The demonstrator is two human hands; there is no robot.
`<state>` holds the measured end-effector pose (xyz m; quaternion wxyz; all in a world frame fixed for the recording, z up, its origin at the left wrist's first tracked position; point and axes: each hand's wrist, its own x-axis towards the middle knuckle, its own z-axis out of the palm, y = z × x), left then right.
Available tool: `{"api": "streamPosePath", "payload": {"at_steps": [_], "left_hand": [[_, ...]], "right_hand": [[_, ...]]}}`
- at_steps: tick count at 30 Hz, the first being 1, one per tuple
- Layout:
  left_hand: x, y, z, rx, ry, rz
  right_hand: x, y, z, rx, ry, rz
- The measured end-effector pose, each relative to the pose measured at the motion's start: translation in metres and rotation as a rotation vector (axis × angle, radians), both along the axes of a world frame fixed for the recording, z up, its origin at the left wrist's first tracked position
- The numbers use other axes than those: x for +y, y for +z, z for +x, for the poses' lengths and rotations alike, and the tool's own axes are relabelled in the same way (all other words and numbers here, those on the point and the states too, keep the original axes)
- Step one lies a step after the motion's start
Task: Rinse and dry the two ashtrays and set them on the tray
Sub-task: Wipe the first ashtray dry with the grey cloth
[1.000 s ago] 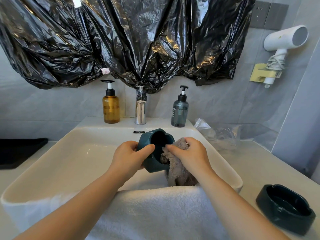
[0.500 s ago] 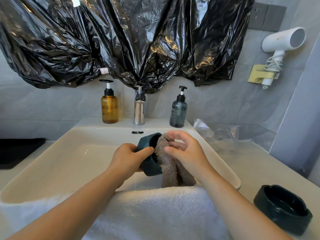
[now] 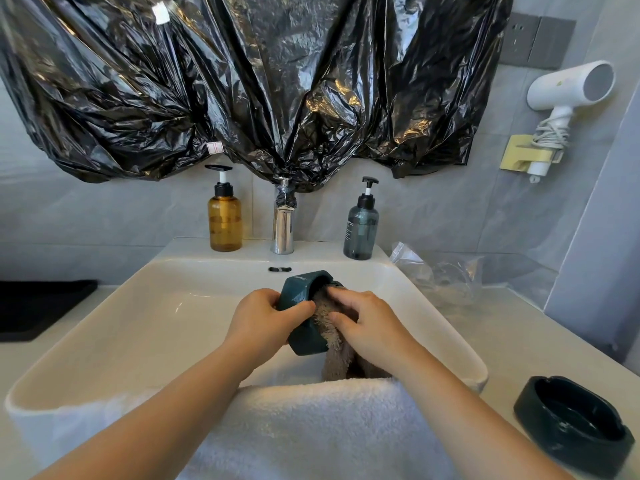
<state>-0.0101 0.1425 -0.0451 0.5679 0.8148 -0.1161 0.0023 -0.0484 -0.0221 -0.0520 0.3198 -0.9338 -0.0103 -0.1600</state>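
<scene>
You are working over the sink [image 3: 138, 323], so that any drips would land in the basin and not on the counter. The white towel [image 3: 311, 427] is lying over the front rim, probably as padding. The black ashtray [image 3: 571, 424] is sitting upright on the counter to your right, well apart, apparently awaiting its turn. You are tilting the teal ashtray [image 3: 298, 296] on edge, bowl facing right, so the brown cloth [image 3: 337, 344] is reaching inside. Your left hand [image 3: 263, 317] is gripping its wall, thumb and fingers curled round it. Your right hand [image 3: 367, 323] is bunching the cloth into the bowl under curled fingers.
</scene>
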Motion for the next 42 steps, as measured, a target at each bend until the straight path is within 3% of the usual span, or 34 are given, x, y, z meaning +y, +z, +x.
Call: {"api": "streamPosePath", "payload": {"at_steps": [8, 11, 14, 16, 18, 20, 24, 27, 32, 35, 40, 42], "left_hand": [[0.0, 0.0, 0.003, 0.012, -0.011, -0.002], [0.0, 0.0, 0.004, 0.048, 0.01, -0.079], [0.0, 0.001, 0.004, 0.102, 0.012, -0.161], [0.0, 0.002, 0.004, 0.107, 0.009, -0.184], [0.001, 0.003, 0.003, 0.094, 0.001, -0.197], [0.0, 0.003, 0.002, 0.09, -0.008, -0.218], [-0.002, 0.002, 0.001, 0.068, -0.048, -0.222], [-0.002, 0.0, 0.002, 0.053, -0.073, -0.176], [0.001, 0.001, 0.007, 0.096, -0.002, -0.231], [0.002, 0.0, 0.008, 0.087, 0.01, -0.244], [0.001, 0.0, 0.009, 0.084, 0.002, -0.259], [0.002, 0.001, 0.008, 0.099, -0.016, -0.276]], "right_hand": [[-0.003, -0.006, 0.007, 0.085, 0.125, 0.156], [-0.003, -0.003, 0.005, -0.046, 0.064, 0.173], [-0.002, 0.004, -0.003, -0.234, -0.141, 0.034], [-0.004, 0.005, -0.007, -0.146, -0.242, 0.073], [-0.004, 0.005, -0.007, 0.018, -0.246, 0.242], [-0.004, 0.005, -0.005, 0.016, -0.244, 0.316], [-0.001, 0.008, -0.006, -0.236, -0.31, 0.157], [0.0, 0.008, -0.006, -0.302, -0.271, 0.037], [0.0, 0.009, -0.009, -0.103, -0.028, 0.203], [0.002, 0.007, -0.01, 0.001, 0.011, 0.022], [0.01, 0.013, -0.013, -0.068, -0.021, -0.236], [0.011, 0.013, -0.015, -0.036, 0.023, -0.249]]}}
